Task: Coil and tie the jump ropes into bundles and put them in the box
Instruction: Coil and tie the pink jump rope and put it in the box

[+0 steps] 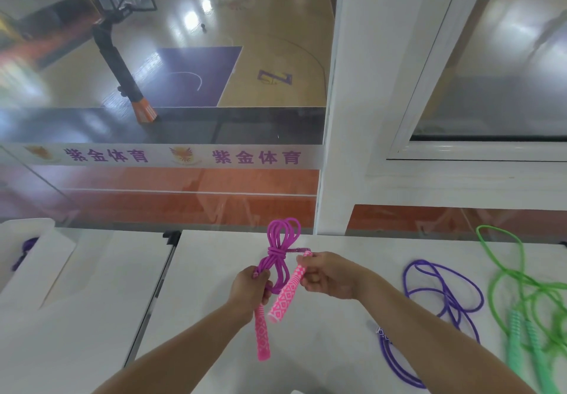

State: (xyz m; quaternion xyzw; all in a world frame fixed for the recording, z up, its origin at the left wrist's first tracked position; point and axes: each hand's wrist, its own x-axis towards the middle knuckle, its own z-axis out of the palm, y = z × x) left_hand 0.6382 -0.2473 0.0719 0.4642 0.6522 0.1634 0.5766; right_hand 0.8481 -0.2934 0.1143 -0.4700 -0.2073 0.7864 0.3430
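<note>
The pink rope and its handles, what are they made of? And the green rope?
The pink rope looks like smooth, slightly shiny plastic or rubbery cord: it bends into soft loops and holds a wrap. Its handles seem matte foam or soft rubber, printed with a white diamond pattern. The green rope looks like glossy, somewhat see-through plastic cord. The picture cannot settle any of these for sure.

Bright, even light; glare patches on the court floor point(196, 19) at upper centre, edges bent and blurred at right.
</note>
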